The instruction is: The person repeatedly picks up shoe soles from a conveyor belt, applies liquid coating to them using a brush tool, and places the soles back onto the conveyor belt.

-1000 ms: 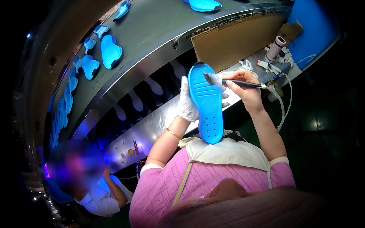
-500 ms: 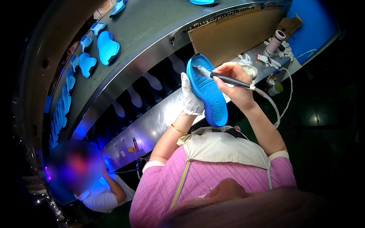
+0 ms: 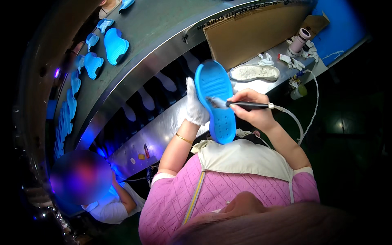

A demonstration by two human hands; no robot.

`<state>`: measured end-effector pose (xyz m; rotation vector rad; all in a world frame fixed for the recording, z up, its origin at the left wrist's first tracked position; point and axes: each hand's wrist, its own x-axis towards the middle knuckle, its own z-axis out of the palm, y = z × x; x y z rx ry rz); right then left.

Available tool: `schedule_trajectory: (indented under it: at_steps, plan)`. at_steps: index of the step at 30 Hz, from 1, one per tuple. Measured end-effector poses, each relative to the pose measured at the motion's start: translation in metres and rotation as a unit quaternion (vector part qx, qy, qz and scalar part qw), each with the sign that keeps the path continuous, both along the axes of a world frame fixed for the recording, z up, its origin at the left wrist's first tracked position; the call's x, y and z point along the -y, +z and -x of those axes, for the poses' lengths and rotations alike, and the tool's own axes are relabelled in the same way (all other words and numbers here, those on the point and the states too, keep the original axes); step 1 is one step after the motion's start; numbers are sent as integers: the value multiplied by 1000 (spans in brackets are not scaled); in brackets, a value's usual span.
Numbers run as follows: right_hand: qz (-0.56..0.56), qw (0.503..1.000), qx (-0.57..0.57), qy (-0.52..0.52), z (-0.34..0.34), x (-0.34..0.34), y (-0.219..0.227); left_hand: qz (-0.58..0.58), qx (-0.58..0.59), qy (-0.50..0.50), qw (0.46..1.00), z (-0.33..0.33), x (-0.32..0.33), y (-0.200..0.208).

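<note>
A blue shoe sole is held up before my chest, its hollow face toward me. My left hand, in a white glove, grips it along the left edge; the fingertips behind it are hidden. My bare right hand is closed around the black handle of a brush, with a pale tube running from the handle's end. The brush's whitish, dark-tipped bristles lie across the middle of the sole, below its ridged part.
A conveyor belt at upper left carries several blue soles. On the metal bench are a white sole, gloves and a pink flask. Cardboard stands behind. A person works at lower left.
The brush has moved down the sole from its ridged upper part to the middle. The sole has shifted slightly left and turned more upright, uncovering more of the white sole behind my right hand.
</note>
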<state>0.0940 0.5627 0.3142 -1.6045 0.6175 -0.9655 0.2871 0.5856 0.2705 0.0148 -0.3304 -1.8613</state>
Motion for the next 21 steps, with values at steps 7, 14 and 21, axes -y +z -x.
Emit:
schedule_trajectory:
  at_steps: [7,14,21]
  plan:
    - [59,998,-2,9,18,-2,-20,-155,349,75,921,30,-17,-15]
    - [153,988,11,-3,2,4,0,-9,85,110,990,25,26,-15]
    - [64,993,95,-17,-2,8,9,62,6,193,979,16,39,12]
